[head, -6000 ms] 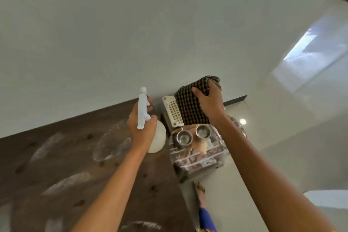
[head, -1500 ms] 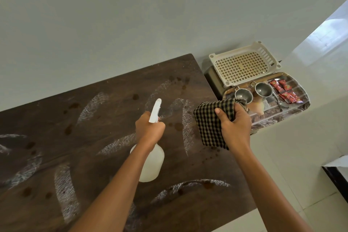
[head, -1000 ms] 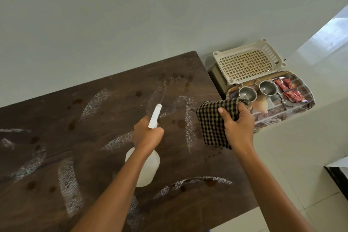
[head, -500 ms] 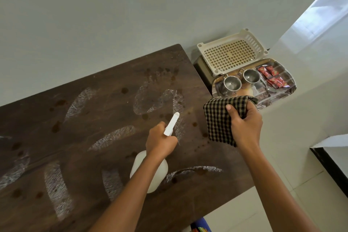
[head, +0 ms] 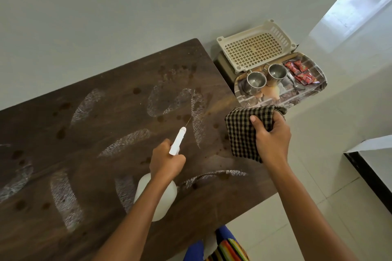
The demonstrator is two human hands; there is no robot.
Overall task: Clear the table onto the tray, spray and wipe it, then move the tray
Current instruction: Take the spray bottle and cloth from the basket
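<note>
Head cam, looking down: the left hand [head: 166,162] is gripping a white spray bottle [head: 156,198] by the neck, fingers wrapped tight around the trigger part, nozzle [head: 178,141] pointing out over the dark wooden tabletop [head: 89,133]. The bottle body is hanging low under the wrist, partly hidden by the forearm. The tabletop is showing pale streaky smears all over plus a bunch of dark drip spots.

The right hand [head: 272,141] is clutching a bunched-up black and tan checked cloth [head: 244,131], fingers closed around it, thumb pressing on the front. It's sitting right at the tabletop's right edge; can't tell if the cloth is actually touching the wood.

Past the end of the tabletop, against the wall, the shiny tray [head: 282,96] is sitting lower down, holding two steel cups [head: 255,79] side by side, a spoon [head: 296,83] and some red sachets [head: 301,72] toward its right side. A cream perforated plastic basket [head: 255,47] is resting just behind the tray, overlapping its back edge. Bright striped clothing [head: 227,249] is peeking in at the bottom.
</note>
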